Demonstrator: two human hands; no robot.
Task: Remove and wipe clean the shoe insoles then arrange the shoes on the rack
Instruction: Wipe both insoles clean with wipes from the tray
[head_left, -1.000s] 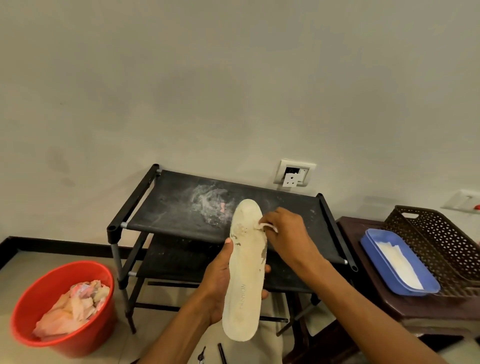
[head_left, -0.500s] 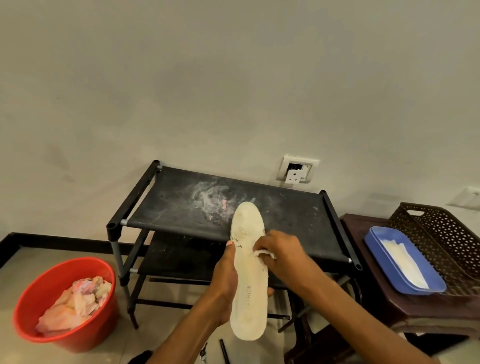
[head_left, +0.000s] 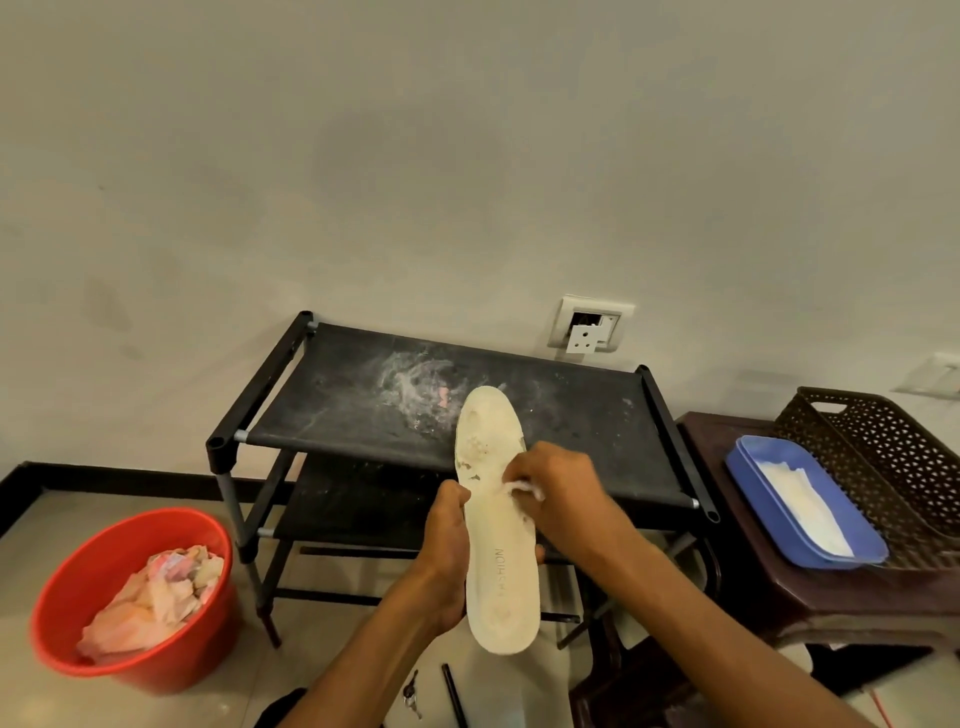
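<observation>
A cream-white insole (head_left: 497, 566) with worn, flaky patches near its toe end stands upright in front of me. My left hand (head_left: 448, 551) grips its left edge around the middle, thumb on the front face. My right hand (head_left: 558, 493) pinches a small white wipe (head_left: 525, 487) and presses it against the insole's right side, about halfway up. Behind the insole stands the black two-tier shoe rack (head_left: 363, 410), its top shelf smeared with white dust. No shoes are in view.
A red bucket (head_left: 67, 597) holding crumpled used wipes sits on the floor at the left. At the right, a dark stool (head_left: 737, 597) carries a blue tray (head_left: 748, 467) with white wipes and a brown perforated basket (head_left: 883, 441). Keys (head_left: 411, 693) lie on the floor below.
My right hand with the wipe has slid down the insole from near the toe end toward its middle. My left hand keeps the same grip.
</observation>
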